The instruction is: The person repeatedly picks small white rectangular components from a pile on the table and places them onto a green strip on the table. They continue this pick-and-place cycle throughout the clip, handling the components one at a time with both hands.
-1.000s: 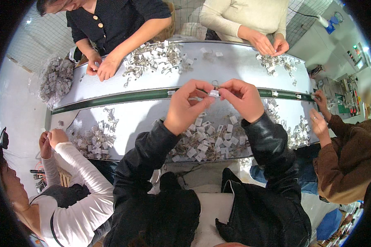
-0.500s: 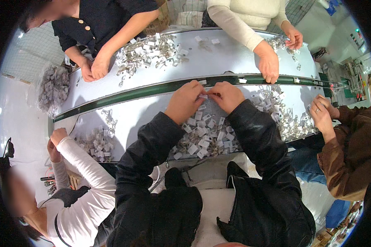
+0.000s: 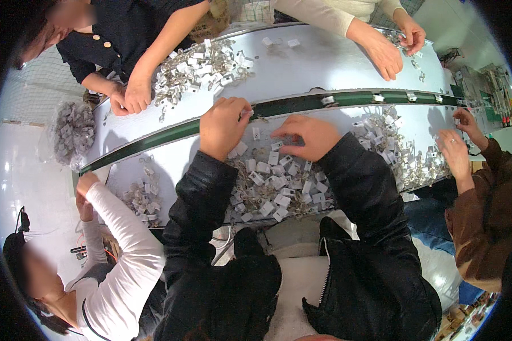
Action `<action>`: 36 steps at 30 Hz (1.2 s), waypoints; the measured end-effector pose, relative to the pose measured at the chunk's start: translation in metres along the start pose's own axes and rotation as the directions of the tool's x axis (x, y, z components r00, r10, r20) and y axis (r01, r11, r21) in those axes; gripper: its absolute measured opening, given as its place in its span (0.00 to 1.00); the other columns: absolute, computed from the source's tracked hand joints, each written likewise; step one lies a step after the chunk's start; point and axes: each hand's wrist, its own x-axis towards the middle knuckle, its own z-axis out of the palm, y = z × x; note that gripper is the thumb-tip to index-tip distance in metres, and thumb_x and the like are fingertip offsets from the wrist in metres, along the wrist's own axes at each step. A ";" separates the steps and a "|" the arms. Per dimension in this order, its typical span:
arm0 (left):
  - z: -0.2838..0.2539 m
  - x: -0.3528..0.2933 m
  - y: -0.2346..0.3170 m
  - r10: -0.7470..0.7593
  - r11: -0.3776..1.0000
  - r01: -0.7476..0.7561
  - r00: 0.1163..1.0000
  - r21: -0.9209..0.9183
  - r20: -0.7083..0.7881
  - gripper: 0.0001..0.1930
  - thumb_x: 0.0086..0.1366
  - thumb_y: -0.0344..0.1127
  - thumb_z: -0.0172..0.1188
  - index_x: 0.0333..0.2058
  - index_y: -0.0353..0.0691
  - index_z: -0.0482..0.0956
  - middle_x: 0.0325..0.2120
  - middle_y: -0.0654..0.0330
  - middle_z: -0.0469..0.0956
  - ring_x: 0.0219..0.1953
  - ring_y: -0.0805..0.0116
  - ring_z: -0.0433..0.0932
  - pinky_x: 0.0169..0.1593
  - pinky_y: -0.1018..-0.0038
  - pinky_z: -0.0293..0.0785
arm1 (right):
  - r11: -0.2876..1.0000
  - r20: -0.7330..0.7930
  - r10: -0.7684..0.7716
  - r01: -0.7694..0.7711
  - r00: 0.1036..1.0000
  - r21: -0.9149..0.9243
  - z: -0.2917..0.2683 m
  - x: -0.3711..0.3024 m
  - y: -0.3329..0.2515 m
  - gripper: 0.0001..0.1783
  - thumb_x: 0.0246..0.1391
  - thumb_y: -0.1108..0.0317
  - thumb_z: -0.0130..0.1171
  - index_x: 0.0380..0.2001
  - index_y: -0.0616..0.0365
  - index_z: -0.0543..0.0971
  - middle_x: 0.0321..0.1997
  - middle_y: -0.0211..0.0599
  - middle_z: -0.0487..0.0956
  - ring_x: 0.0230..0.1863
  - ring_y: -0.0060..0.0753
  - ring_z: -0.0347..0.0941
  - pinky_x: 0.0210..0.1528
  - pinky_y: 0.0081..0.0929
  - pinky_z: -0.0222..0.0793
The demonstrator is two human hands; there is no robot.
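Note:
My left hand (image 3: 224, 128) is at the near edge of a green conveyor belt (image 3: 293, 103), fingers closed. A small pale plastic piece shows between its thumb and fingertips, mostly covered. To its right, my right hand (image 3: 312, 138) has thumb and fingers apart, nothing seen between them. It hovers at the far side of a pile of small white plastic blocks (image 3: 282, 200) mixed with metal clip-like parts. One loose white block (image 3: 256, 133) lies on the table between my two hands.
Several white blocks (image 3: 378, 98) sit on the belt at right. More piles (image 3: 202, 69) lie across the belt and beside my pile (image 3: 409, 156). A clear bag of parts (image 3: 74, 128) stands at far left. Co-workers' hands (image 3: 381, 54) are around the table.
My hands were together at the belt over a white piece. Now they are apart: the left has moved left, the right has opened and come back toward the pile.

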 end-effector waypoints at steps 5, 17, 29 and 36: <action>0.010 -0.007 -0.013 -0.031 0.996 0.032 0.999 0.079 -0.015 0.03 0.58 0.34 0.66 0.31 0.46 0.84 0.30 0.62 0.82 0.36 0.57 0.82 0.38 0.62 0.79 | 1.000 0.093 -0.007 0.010 0.996 -0.025 0.009 0.004 0.001 0.15 0.55 0.65 0.70 0.47 0.51 0.86 0.42 0.37 0.79 0.37 0.37 0.79 0.41 0.32 0.77; -0.011 -0.018 -0.009 0.349 0.937 -0.343 0.919 -0.067 0.182 0.18 0.58 0.27 0.65 0.47 0.51 0.83 0.46 0.64 0.80 0.46 0.58 0.81 0.47 0.64 0.80 | 0.998 0.267 0.062 -0.059 0.962 -0.018 -0.018 -0.006 0.006 0.20 0.51 0.66 0.73 0.50 0.50 0.85 0.44 0.38 0.78 0.40 0.36 0.79 0.42 0.32 0.77; 0.010 -0.027 -0.002 0.306 0.932 -0.240 0.923 -0.272 0.234 0.11 0.63 0.35 0.66 0.44 0.44 0.81 0.49 0.63 0.78 0.50 0.60 0.79 0.49 0.66 0.79 | 0.996 -0.076 0.025 -0.031 0.997 -0.082 0.021 0.014 0.011 0.18 0.56 0.70 0.64 0.50 0.51 0.81 0.48 0.39 0.77 0.47 0.50 0.77 0.49 0.44 0.76; 0.013 -0.026 -0.004 0.314 0.934 -0.267 0.929 -0.236 0.195 0.13 0.62 0.31 0.67 0.45 0.42 0.80 0.53 0.58 0.76 0.54 0.54 0.77 0.54 0.63 0.78 | 0.985 -0.181 -0.040 0.009 0.983 -0.173 0.021 0.012 0.006 0.13 0.55 0.68 0.65 0.45 0.53 0.82 0.45 0.38 0.77 0.47 0.49 0.77 0.48 0.43 0.76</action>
